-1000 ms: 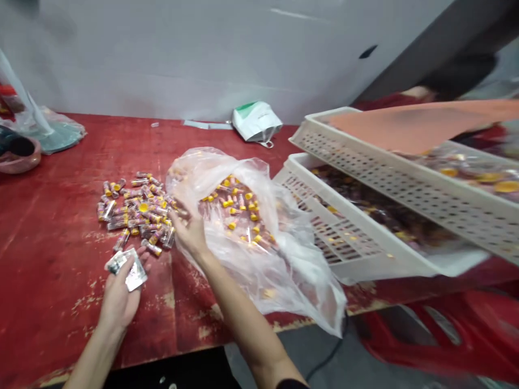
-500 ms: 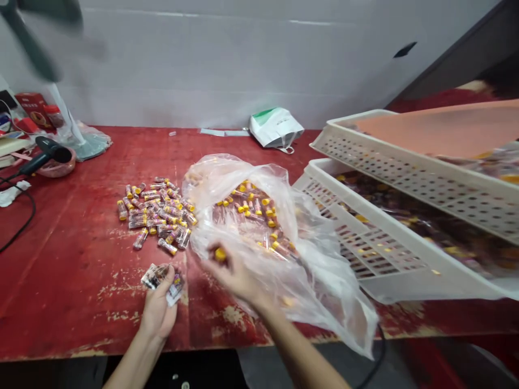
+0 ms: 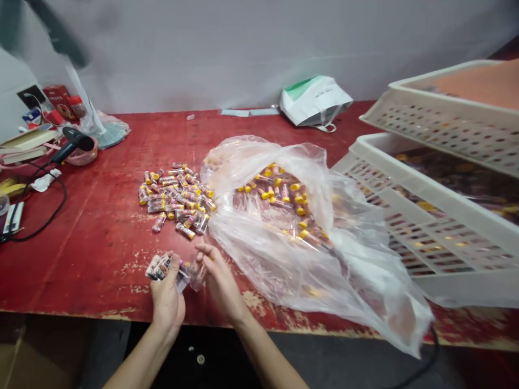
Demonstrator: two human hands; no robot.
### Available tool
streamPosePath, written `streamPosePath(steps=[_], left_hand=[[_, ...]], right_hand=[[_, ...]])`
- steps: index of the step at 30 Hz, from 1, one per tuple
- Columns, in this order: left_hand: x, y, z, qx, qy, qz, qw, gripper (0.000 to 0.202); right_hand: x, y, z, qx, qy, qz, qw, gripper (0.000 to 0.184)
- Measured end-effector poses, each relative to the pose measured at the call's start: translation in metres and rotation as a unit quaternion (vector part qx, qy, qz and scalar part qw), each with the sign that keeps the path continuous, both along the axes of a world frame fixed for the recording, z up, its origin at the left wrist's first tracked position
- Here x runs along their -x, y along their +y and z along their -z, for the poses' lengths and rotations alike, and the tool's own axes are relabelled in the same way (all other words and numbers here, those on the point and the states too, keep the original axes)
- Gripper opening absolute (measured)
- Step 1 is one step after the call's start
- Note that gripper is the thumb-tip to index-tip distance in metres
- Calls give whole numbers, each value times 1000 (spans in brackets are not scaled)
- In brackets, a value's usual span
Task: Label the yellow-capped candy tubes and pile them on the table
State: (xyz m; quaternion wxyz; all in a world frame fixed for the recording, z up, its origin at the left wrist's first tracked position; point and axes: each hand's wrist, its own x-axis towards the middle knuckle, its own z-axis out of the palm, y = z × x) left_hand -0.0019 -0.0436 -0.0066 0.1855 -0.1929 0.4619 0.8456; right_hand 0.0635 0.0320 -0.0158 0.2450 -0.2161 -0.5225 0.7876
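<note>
Bench [image 3: 81, 270], red-painted and chipped, fills the lower view below a pale wall [image 3: 227, 48]. Two white perforated crates [image 3: 446, 124] stand stacked and offset at the right; the lower crate [image 3: 425, 237] holds dark packets with yellow flecks, and an orange sheet [image 3: 478, 81] lies in the upper one. A large clear plastic bag [image 3: 324, 270] sprawls mid-bench, open towards the camera, its lower corner hanging past the front edge. Its near side rests against the lower crate. Yellow-capped tubes [image 3: 279, 202] lie inside, partly veiled by folds.

Loose pile of the same tubes [image 3: 174, 197] sits just left of the bag, with two strays [image 3: 185, 230] near its front. Both hands work close together at the front of the bench, just below the pile. The left hand [image 3: 167, 302] is closed around a bunch of foil-backed packets [image 3: 160, 266]. The right hand [image 3: 219, 281] is curled, its fingers [image 3: 205, 251] at a clear wrapper [image 3: 197, 275]; whether they pinch it, cannot tell.

Far left: hair dryer [image 3: 73, 143], black cable [image 3: 44, 216], books [image 3: 24, 143]. White carrier bag [image 3: 314, 100] lies against the wall.
</note>
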Motion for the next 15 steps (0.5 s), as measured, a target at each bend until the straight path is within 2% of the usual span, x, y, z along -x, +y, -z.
streamPosePath(steps=[2,3,6,9,12,15], left_hand=[[0,-1,-5,-17,-42,20,999,36],[-1,-2,-7,-22,-57,26,998,33],[-3,-3,-11,-27,-82,39,995,23],[-6,-4,-12,-33,-89,54,994,17],[-9,-4,-11,-30,-88,71,993,17],[-12,-4,-11,-33,-82,88,992,21]], right_hand=[[-12,5,-5,30,29,-2,999,32],[-18,7,-8,17,35,13,999,32],[-31,9,-16,-76,40,79,993,25],[-35,7,-20,-149,47,115,981,20],[-37,6,-15,-218,38,142,965,21],[-44,7,-7,-313,25,158,936,30]])
